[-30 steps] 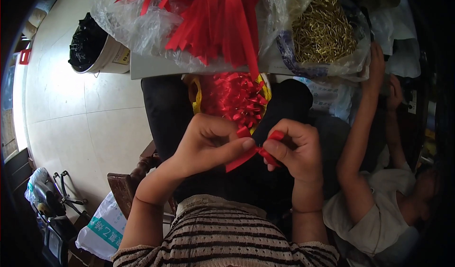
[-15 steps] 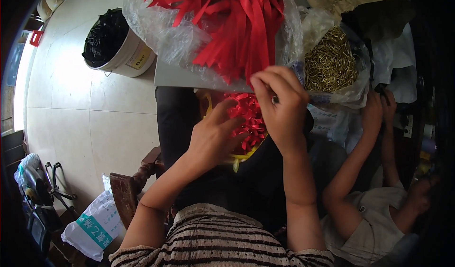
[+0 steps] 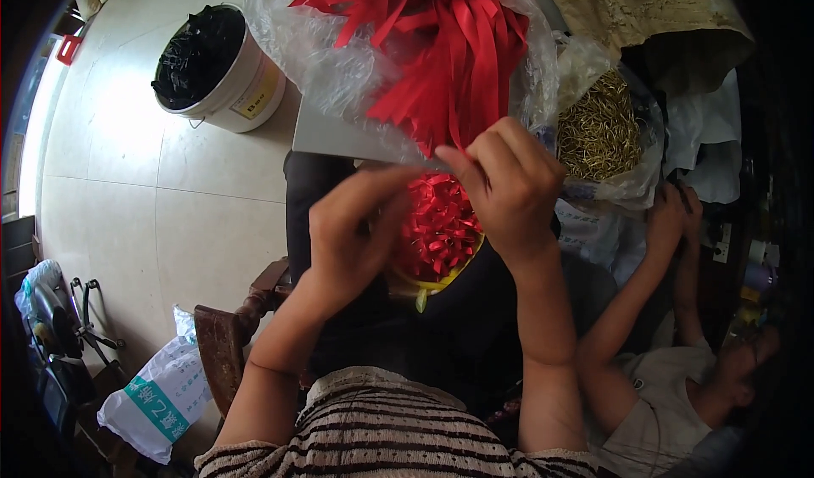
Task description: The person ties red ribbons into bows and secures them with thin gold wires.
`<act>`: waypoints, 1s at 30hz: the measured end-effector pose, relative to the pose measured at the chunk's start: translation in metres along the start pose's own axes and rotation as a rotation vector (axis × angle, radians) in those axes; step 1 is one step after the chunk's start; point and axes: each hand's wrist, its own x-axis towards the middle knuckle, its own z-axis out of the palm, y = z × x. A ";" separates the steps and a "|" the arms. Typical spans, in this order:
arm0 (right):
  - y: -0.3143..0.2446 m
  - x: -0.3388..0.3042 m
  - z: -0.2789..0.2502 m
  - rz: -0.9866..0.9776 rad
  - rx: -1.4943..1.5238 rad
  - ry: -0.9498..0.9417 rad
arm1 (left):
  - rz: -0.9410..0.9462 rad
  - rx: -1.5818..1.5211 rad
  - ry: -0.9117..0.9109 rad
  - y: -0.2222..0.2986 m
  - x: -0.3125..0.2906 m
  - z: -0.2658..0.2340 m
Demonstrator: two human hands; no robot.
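A heap of red ribbon strips (image 3: 475,62) lies on clear plastic, its loose ends hanging toward me. My right hand (image 3: 513,185) is closed at the near end of the heap, thumb and fingers pinching the tip of a red ribbon. Opposite it, my left hand (image 3: 352,228) has bent fingers smeared by motion; whether they hold anything is unclear. Below and between both hands, a yellow-rimmed container (image 3: 441,285) on my lap holds many small knotted red ribbon pieces (image 3: 437,232). My left fingers partly cover its left side.
The plastic-covered grey table (image 3: 339,134) stands before me. A bag of gold-coloured wire pieces (image 3: 602,130) lies at its right. Further right, another person's hands (image 3: 674,211) are at work. On the floor at left are a white bucket (image 3: 254,96) with black plastic and a white sack (image 3: 161,397).
My left hand has moved up and left from over the container, uncovering more of the red pieces. My right hand stays near the ribbon ends. The whole view has shifted slightly.
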 end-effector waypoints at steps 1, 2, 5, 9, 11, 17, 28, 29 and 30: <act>-0.004 0.000 -0.008 0.002 0.003 -0.005 | 0.010 0.014 -0.014 0.008 0.010 -0.001; -0.009 0.002 -0.018 -0.080 0.058 -0.103 | 0.020 0.028 -0.029 0.013 0.018 -0.003; -0.013 0.002 -0.053 -0.202 0.165 -0.221 | 0.317 0.163 -0.253 0.015 0.033 -0.008; -0.015 0.009 -0.060 -0.086 0.619 0.009 | 0.313 -0.073 -0.346 0.042 0.037 -0.010; -0.030 -0.006 -0.046 0.122 0.776 -0.005 | 0.360 -0.262 -0.285 0.051 0.040 -0.010; 0.000 -0.045 -0.073 0.153 0.712 -0.170 | 0.081 -1.210 -0.072 0.021 0.014 -0.040; -0.043 -0.075 -0.056 0.468 0.896 -0.050 | -0.635 -0.781 -0.280 0.018 -0.030 0.021; -0.043 -0.078 -0.044 0.603 0.936 0.053 | -0.659 -0.765 -0.295 0.020 -0.032 0.026; -0.044 -0.078 -0.039 0.606 0.933 0.056 | -0.658 -0.767 -0.301 0.022 -0.031 0.026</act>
